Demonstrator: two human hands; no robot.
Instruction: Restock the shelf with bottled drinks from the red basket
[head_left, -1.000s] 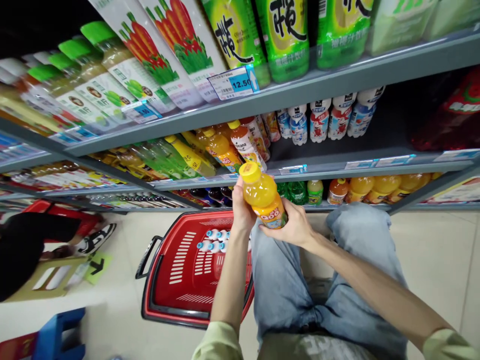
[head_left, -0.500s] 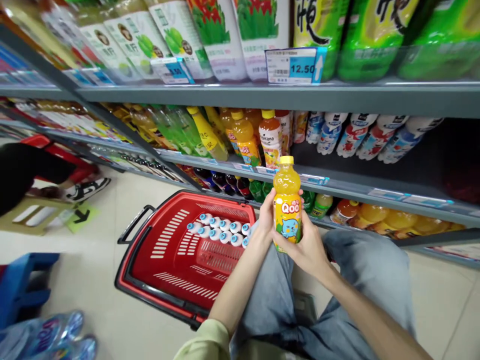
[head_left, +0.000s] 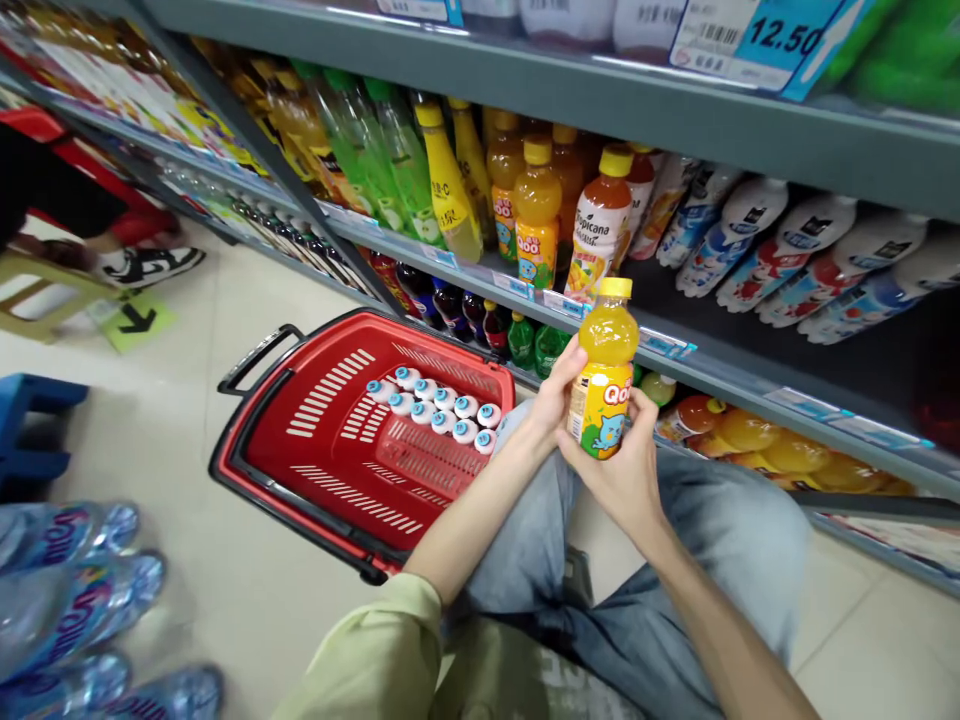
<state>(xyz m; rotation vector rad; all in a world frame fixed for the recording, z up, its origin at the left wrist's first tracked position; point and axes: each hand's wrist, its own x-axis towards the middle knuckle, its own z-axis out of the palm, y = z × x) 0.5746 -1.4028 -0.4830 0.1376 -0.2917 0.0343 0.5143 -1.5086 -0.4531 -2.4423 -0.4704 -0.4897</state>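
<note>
An orange Qoo bottle (head_left: 602,385) with a yellow cap is upright between my two hands, above my knees. My left hand (head_left: 559,395) wraps its left side, and my right hand (head_left: 622,470) grips its lower right side. To the left, a red basket (head_left: 262,430) holds several white bottles (head_left: 442,405) with blue caps, standing together at its right end. Behind the held bottle, a similar Qoo bottle (head_left: 537,215) stands on the shelf beside a Tropicana bottle (head_left: 600,225).
Shelf edges (head_left: 525,75) run across in front, lined with drinks. Large water bottles (head_left: 82,600) and a blue stool (head_left: 34,425) are at the left. A person's shoe (head_left: 154,265) is beside a yellowish stool (head_left: 45,295).
The view has tipped down and shifted, so the upper shelf has mostly left it. The held bottle has turned a little, its label now facing more to the right.
</note>
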